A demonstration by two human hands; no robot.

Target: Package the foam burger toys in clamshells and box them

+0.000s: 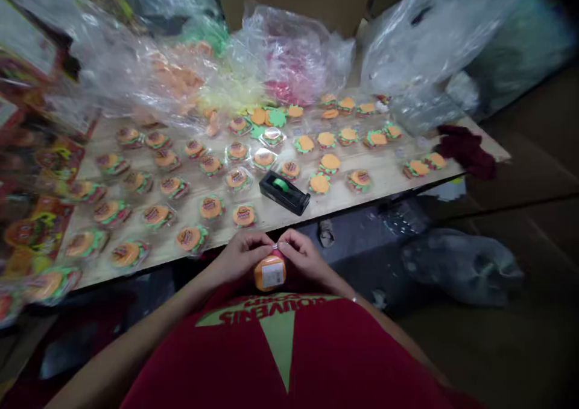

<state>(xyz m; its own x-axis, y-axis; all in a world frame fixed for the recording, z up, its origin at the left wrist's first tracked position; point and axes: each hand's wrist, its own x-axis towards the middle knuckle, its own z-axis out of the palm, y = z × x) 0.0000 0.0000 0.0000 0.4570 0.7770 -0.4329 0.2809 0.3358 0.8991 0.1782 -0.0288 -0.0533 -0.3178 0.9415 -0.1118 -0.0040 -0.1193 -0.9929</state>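
Observation:
Close to my red shirt, a packaged toy burger (260, 277) with an orange bun and a white printed label hangs just off the table's front edge. My left hand (244, 253) pinches its top edge with thumb and forefinger. From the other side, my right hand (304, 254) pinches at the same spot, the fingertips of both hands almost meeting around a small shiny bit. What that bit is, I cannot make out. Beyond my hands, a black tape dispenser (284, 193) with a green core lies on the table.
Several toy burgers in clear packs (156, 216) spread over the wooden table (266, 219). Burgers without visible stickers (330, 163) stand at centre right. Plastic bags of coloured parts (289, 53) line the back. A dark red cloth (465, 149) lies at the right end.

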